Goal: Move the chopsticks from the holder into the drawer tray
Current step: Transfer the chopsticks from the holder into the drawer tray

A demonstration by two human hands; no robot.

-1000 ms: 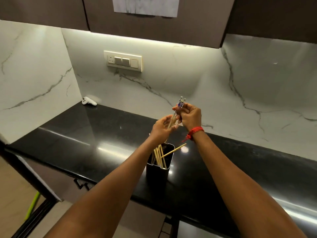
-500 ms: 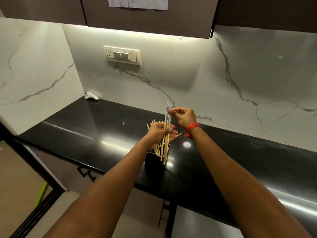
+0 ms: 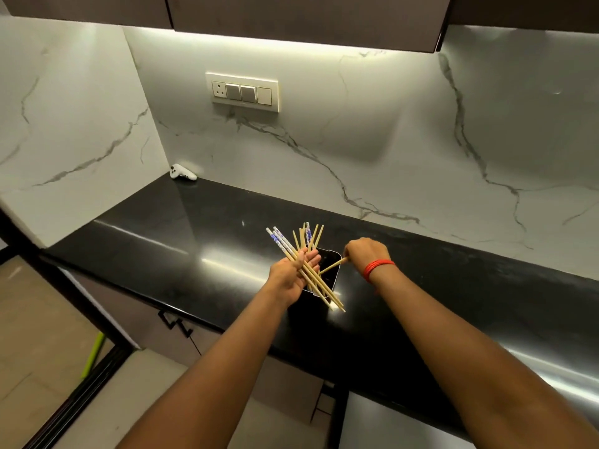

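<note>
Now, step: our left hand (image 3: 293,273) grips the bundle (image 3: 304,270); right hand (image 3: 363,252) pinches the last stick (image 3: 332,265) in the holder (image 3: 334,254).
Next: we judge it joins the bundle, then the drawer.

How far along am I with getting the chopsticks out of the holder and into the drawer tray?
Partway. Your left hand holds a fanned bundle of chopsticks already out of the black holder. Your right hand is pinching one more chopstick leaning in it. No open drawer or tray is in view, so none are put away yet.
</note>
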